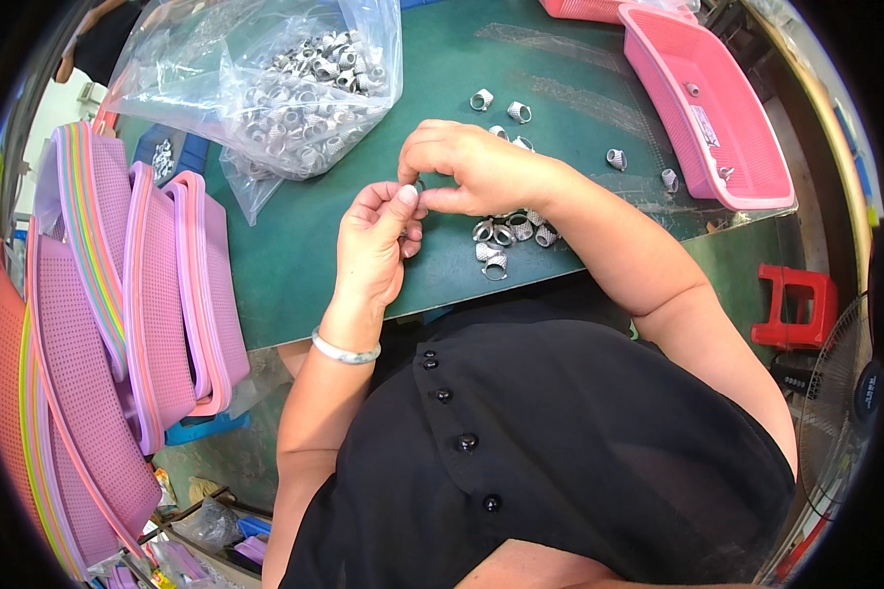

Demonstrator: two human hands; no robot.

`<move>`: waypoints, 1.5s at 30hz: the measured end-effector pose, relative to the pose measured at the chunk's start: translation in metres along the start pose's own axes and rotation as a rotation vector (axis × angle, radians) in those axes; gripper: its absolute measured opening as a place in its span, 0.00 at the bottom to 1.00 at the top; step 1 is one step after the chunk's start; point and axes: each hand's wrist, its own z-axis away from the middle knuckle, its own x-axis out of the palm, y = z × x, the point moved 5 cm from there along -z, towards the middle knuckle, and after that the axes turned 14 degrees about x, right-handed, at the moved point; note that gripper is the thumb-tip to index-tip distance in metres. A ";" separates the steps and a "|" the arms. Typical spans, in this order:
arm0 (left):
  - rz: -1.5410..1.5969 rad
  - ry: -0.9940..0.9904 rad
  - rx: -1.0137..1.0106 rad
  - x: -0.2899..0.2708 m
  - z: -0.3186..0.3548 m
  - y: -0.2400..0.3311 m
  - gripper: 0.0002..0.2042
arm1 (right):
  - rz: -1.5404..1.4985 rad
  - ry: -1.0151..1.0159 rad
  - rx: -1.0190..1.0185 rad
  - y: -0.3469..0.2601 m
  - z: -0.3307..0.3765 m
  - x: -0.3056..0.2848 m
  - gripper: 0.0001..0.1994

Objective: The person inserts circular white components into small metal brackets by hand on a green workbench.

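both hands, left hand [375, 236] and right hand [467, 167], pinched one small metal clamp [419, 185] at frame centre above the green tabletop [295, 255]; pink basket [717, 118] upper right.

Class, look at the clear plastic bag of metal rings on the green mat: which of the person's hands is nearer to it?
Left. The left hand lies just below the clear plastic bag; the right hand sits further out to the bag's right.

A green-topped table [363, 245] fills the upper middle of the frame — on it a clear bag of metal rings [265, 83] upper left, loose rings [506, 236] at centre, a pink basket [707, 108] upper right.
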 end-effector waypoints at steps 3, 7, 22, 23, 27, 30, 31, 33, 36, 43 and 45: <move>0.063 -0.003 -0.007 -0.001 -0.001 0.001 0.07 | -0.046 0.057 -0.059 0.001 0.001 -0.002 0.12; 0.200 0.002 -0.014 -0.003 0.000 0.005 0.07 | -0.156 0.030 0.036 0.008 -0.002 -0.007 0.12; 0.264 -0.050 0.083 -0.002 0.001 0.011 0.09 | -0.310 -0.147 0.327 0.014 -0.002 -0.004 0.09; 0.250 -0.068 0.122 -0.001 0.002 0.012 0.11 | -0.318 -0.147 0.314 0.013 -0.002 -0.005 0.10; 0.207 -0.092 0.210 -0.001 0.003 0.014 0.13 | -0.303 -0.108 0.276 0.011 -0.002 -0.006 0.11; 0.190 -0.079 0.218 -0.001 0.002 0.014 0.15 | -0.299 -0.070 0.213 0.011 -0.002 -0.006 0.11; 0.184 -0.074 0.218 -0.002 0.002 0.015 0.16 | -0.298 -0.064 0.200 0.010 -0.002 -0.007 0.11; 0.185 -0.071 0.228 -0.002 0.003 0.015 0.17 | -0.295 -0.053 0.179 0.009 -0.002 -0.007 0.11; 0.173 -0.052 0.233 -0.001 0.002 0.016 0.18 | -0.287 -0.038 0.164 0.006 -0.002 -0.008 0.11; 0.143 -0.028 0.240 -0.001 0.003 0.016 0.17 | -0.286 -0.021 0.133 0.005 -0.002 -0.009 0.10; 0.126 -0.029 0.250 -0.001 0.003 0.016 0.16 | -0.286 -0.021 0.133 0.004 -0.002 -0.009 0.10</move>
